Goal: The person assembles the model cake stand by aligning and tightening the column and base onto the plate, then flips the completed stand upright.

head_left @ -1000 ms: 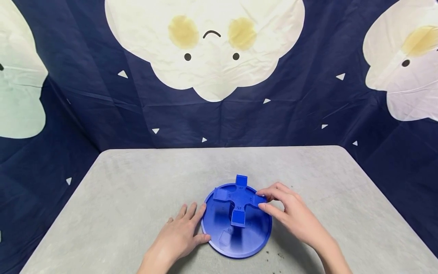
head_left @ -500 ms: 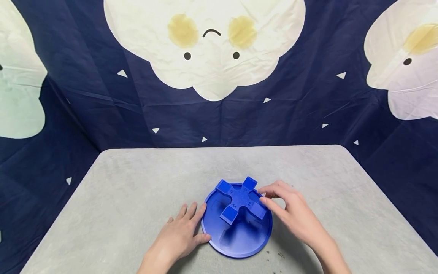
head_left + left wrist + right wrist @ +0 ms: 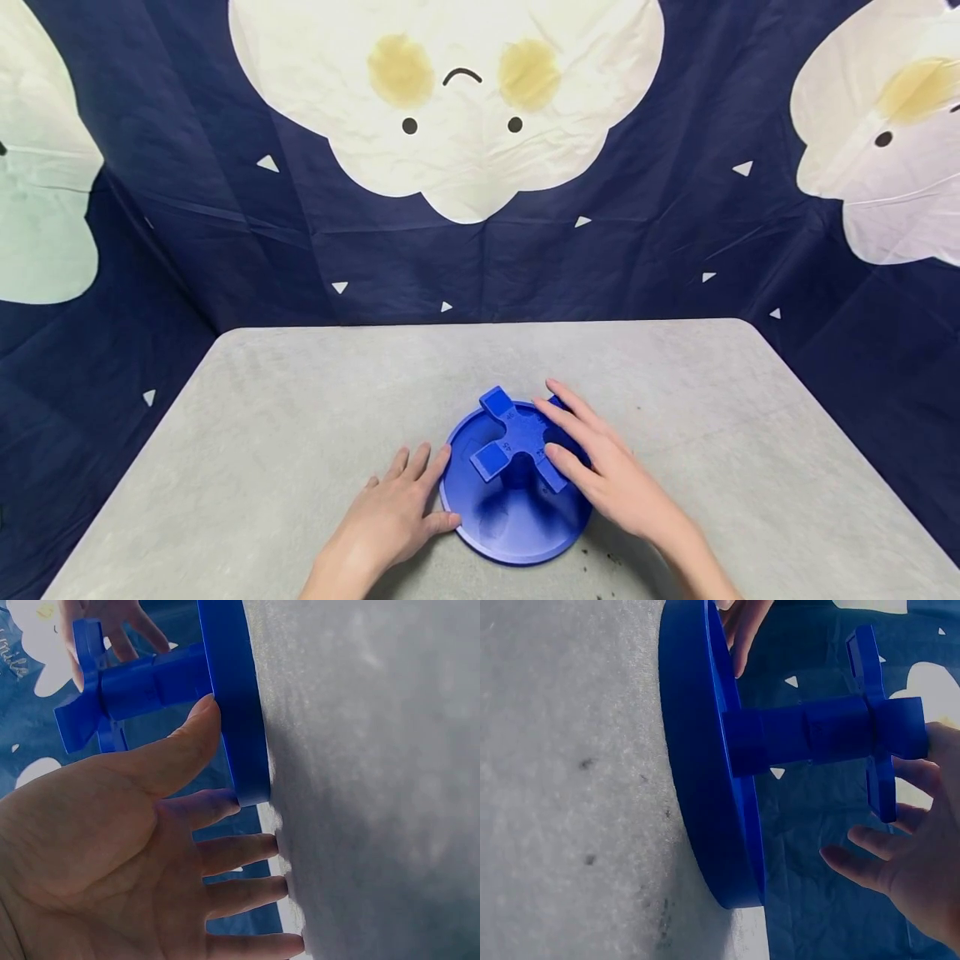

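Observation:
A blue round base with a raised rim stands on the table. From its middle rises a blue post, topped by a four-armed blue cross whose arms end in square pads. My left hand lies spread at the base's left side, thumb and index fingertip against the rim; the left wrist view shows the thumb tip right at it. My right hand reaches over the right side of the cross with fingers loosely extended, hiding part of one arm. In the right wrist view the thumb meets the end of an arm.
The grey table has rounded back corners. Small dark crumbs lie on it near the right forearm. Navy cloth printed with white clouds and triangles stands behind and on both sides.
The cross has turned clockwise, seen from above, over the base. My right hand has moved left over the cross and spread its fingers. My left hand and the base stay put.

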A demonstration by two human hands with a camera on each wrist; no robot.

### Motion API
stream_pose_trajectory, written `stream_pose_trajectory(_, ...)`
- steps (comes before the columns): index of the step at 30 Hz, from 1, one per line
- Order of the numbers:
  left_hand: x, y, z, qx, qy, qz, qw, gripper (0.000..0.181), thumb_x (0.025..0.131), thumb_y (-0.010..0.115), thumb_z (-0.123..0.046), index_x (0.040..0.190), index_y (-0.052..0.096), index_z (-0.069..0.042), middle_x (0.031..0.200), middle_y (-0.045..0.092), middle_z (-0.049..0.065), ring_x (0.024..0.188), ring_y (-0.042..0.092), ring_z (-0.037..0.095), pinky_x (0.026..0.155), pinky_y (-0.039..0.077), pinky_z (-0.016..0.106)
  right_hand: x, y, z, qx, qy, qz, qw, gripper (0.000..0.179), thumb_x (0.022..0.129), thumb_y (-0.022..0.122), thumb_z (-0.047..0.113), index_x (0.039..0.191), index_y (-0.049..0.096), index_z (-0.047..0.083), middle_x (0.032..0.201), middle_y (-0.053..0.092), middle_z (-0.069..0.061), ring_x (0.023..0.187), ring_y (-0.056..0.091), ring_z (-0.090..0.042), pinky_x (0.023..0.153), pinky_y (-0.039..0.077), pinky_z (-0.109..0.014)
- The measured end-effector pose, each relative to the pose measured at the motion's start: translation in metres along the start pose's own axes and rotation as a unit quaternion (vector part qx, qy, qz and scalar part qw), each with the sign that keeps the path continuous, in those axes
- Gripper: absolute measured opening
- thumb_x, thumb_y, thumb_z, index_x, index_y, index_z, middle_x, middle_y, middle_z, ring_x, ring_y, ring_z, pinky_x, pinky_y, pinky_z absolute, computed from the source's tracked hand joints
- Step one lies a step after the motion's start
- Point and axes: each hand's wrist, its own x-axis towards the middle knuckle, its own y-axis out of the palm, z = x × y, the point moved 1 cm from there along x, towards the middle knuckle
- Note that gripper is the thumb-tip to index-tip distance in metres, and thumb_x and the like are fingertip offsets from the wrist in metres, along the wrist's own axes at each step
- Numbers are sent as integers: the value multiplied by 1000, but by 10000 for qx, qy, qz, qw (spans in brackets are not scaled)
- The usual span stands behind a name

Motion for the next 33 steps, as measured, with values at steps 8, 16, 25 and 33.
stream_pose_trajectory(8,0,1,0,-10,-1,-14,10000,84,89,72,-54,158,42,-17,164,41,18,152,33,48,109,34,79,-2,-1,2,-43,115,-37,9999,45,105,59,39,149,53,35,160,39,9,146,46,-20,114,46,-55)
stream_pose_trajectory(16,0,3,1,15,55,-113,9999,84,88,73,-54,157,43,-15,162,43,19,151,35,49,108,35,79,-3,-5,3,-289,106,-193,9993,40,102,64,39,141,61,34,142,50,13,130,54,-7,107,51,-45)
stream_pose_trajectory(25,0,3,1,19,49,-161,9999,85,88,73,-54,157,43,-15,162,43,19,151,35,49,107,35,80,-3,-11,6,-388,31,-297,9988,32,97,71,38,130,68,38,126,56,20,116,58,1,98,55,-33)
stream_pose_trajectory(33,0,3,1,42,23,-122,9999,85,88,73,-55,158,43,-15,162,42,19,152,34,49,108,35,79,-5,-15,8,-410,-247,-272,9985,28,95,75,32,123,71,35,116,61,22,109,60,3,93,55,-28)
